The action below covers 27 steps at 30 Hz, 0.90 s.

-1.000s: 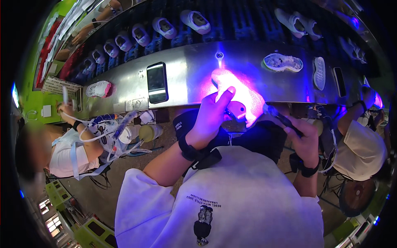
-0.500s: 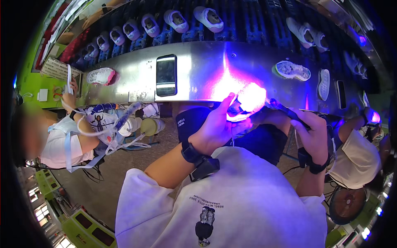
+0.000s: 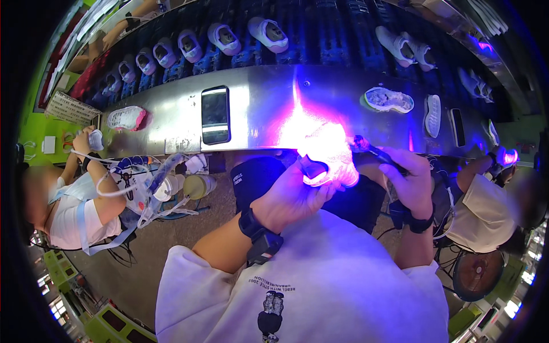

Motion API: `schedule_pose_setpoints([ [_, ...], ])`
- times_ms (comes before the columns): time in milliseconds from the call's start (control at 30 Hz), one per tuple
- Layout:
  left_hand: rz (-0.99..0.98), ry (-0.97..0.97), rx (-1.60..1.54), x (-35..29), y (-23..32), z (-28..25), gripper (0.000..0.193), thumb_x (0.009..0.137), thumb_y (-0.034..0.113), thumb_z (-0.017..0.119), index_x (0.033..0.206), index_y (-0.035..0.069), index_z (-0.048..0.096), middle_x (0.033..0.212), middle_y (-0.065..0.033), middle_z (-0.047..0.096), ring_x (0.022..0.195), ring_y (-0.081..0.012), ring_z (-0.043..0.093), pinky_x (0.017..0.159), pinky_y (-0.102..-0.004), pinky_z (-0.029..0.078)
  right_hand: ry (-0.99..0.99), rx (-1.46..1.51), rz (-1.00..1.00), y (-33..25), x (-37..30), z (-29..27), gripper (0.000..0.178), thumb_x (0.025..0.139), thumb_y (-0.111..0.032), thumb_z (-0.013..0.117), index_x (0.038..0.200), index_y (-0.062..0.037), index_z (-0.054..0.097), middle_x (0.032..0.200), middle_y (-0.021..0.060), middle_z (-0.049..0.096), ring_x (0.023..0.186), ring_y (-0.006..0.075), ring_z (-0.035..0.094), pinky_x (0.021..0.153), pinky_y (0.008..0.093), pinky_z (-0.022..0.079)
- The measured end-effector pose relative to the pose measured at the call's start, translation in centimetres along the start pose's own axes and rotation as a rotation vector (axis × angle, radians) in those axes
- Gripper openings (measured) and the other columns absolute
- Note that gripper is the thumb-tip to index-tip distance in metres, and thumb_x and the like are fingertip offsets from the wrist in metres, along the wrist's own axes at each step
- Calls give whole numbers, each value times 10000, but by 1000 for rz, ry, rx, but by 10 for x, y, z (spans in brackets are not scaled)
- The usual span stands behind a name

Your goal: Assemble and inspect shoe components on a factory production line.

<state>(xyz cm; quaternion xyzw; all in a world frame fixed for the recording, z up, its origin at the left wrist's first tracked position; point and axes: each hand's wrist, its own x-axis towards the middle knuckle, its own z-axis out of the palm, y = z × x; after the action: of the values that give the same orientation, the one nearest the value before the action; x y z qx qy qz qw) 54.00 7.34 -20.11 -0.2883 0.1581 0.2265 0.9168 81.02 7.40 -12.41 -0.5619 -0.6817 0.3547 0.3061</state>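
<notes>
The left hand [image 3: 290, 197] is closed around a shoe [image 3: 337, 163], thumb along its near side and fingers beneath it. The right hand [image 3: 410, 176] grips a dark-handled tool [image 3: 380, 153], whose tip points at the shoe's right side; glare washes out the spot, so I can't tell whether the tip touches. The shoe sits in violet-white light at the near edge of the steel tabletop [image 3: 257, 86], above the person's lap.

On the tabletop, left of the shoe, lie a dark phone [image 3: 215, 115] and, farther left, a white sole with a pink end [image 3: 126, 118]. To the right are a wide pale sole [image 3: 389, 100], a narrow white sole [image 3: 433, 116] and another phone [image 3: 457, 127]. Beyond the tabletop, a row of pale shoes [image 3: 224, 39] stands on a dark slatted surface [image 3: 326, 35].
</notes>
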Motion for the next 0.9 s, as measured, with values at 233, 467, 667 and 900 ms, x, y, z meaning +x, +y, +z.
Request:
schedule_pose_setpoints([
  [233,9,-61,82,-3,-15,25,517,1053,394,512,1343,-33,500,1111,-231,650,956,-326,713,760,-349,651,-39,141,71,37,-32,3,373,837,-47,762,1204,-2,711,884,93,716,803,150,667,746,286,509],
  [467,393,-42,741,10,-12,49,623,1010,309,596,1500,-11,384,1367,-128,578,1255,-217,580,1110,-375,436,112,120,165,31,-10,6,375,883,-64,729,1252,-14,683,876,127,733,787,158,706,734,286,533],
  [667,939,58,1379,1,-4,80,680,875,111,732,1482,-25,457,1317,-90,624,1192,-172,603,1042,-337,468,23,288,89,31,-31,8,330,866,-5,704,1196,0,708,984,118,756,864,185,705,822,297,537],
  [900,1014,166,1404,8,10,82,598,936,200,655,1459,-29,476,1108,-64,692,860,-92,667,781,-244,536,79,269,283,86,-20,-33,355,902,-36,688,1252,21,672,972,104,731,832,157,656,782,314,525],
])
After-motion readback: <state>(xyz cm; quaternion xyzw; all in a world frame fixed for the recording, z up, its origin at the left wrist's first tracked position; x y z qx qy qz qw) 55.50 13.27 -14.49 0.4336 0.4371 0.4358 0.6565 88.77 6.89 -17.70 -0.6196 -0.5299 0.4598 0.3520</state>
